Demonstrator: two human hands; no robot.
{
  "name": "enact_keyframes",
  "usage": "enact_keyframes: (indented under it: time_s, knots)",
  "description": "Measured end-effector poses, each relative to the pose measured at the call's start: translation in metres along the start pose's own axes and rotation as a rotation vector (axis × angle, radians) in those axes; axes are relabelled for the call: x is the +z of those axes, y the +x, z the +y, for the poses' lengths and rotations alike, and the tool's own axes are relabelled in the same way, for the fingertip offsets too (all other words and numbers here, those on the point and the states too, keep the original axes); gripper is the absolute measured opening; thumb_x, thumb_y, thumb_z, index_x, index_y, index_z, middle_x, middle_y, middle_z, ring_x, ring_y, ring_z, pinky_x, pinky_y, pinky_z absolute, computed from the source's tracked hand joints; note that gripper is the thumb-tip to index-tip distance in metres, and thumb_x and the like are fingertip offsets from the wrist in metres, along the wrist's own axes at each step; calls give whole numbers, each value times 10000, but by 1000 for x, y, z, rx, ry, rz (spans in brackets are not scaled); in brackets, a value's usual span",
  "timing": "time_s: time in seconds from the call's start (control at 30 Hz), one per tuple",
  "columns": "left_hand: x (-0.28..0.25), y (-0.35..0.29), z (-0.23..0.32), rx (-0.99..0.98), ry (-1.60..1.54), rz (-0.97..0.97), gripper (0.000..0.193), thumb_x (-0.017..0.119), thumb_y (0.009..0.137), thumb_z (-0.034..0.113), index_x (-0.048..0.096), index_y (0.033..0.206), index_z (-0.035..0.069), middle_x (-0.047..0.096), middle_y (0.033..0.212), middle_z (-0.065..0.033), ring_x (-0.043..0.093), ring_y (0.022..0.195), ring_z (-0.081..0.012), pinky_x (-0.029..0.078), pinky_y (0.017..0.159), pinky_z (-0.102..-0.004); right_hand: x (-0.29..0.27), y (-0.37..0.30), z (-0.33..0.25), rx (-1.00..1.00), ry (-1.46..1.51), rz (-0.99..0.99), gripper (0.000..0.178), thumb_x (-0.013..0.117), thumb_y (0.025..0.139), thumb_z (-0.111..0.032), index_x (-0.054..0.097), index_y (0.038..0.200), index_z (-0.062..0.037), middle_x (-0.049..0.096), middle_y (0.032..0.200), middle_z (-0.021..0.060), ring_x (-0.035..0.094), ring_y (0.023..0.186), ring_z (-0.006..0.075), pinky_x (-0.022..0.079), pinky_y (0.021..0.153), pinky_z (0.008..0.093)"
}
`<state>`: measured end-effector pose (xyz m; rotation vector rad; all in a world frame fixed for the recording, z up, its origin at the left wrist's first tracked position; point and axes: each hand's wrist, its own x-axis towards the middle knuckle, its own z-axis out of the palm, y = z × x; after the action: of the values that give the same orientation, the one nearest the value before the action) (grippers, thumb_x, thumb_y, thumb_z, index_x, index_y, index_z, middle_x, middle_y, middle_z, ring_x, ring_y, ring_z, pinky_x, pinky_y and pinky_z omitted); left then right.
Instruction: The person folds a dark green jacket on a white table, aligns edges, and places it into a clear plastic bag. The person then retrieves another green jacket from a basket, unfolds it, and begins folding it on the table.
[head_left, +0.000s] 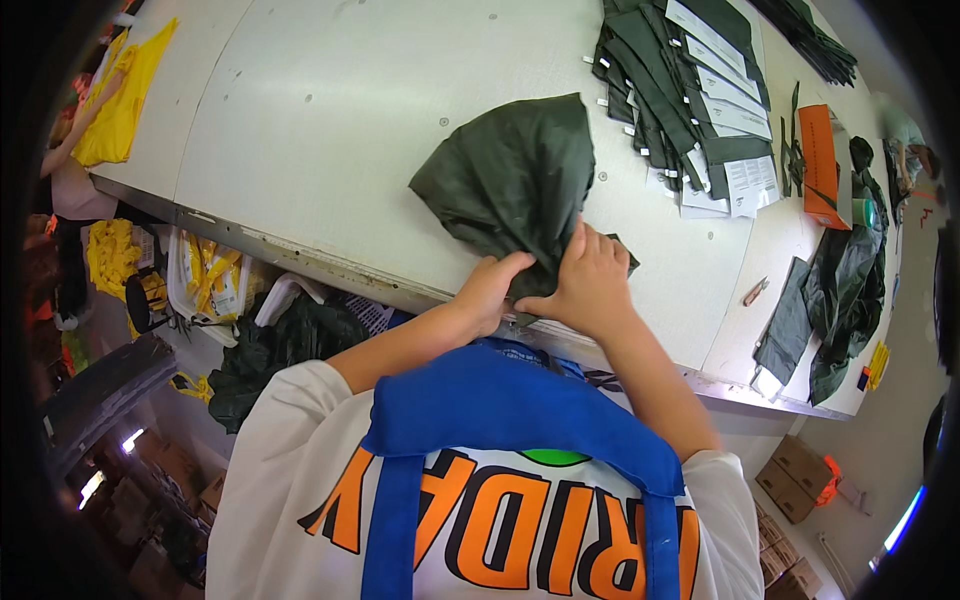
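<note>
A dark green piece of thin, shiny fabric [515, 175] lies near the table's front edge, fanned out wide at the far end and bunched together at the near end. My left hand [488, 292] grips the bunched end from the left, its thumb pressing on the cloth and its other fingers partly hidden. From the right, my right hand [592, 280] is closed on the same gathered part, fingers bent over it and thumb pointing toward the left hand. A small corner of the fabric sticks out past the right hand's knuckles.
Overlapping dark green folded pieces with white paper sheets [735, 100] lie at the back right. Farther right are an orange box [822, 165], crumpled dark green fabric [845, 300] and small red-handled snips [756, 291]. Below the table's left edge stands a white bin [180, 285]. A person handles yellow fabric [125, 100] far left.
</note>
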<state>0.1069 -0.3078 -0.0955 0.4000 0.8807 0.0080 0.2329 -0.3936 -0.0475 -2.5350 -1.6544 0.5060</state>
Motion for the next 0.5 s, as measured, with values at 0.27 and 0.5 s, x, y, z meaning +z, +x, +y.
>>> enact_keyframes:
  time_s: [0.27,0.5]
  knots:
    - [1,-23,24,107,982,-327,442,603,905,197,490,1272,-21,600,1127,-123,548,1003,-122,454,837,-289,16,8,15,66,-153,-56,961,791,593,-369,375,1331,86,572,1119,194,569,1027,330,394,937,461]
    - [9,15,132,695,1032,235,616,727,788,154,464,1337,58,548,1259,-112,498,1191,-210,352,1042,-350,-32,-26,42,-175,145,-87,698,742,571,-189,462,1179,11,585,838,150,583,819,349,452,757,430]
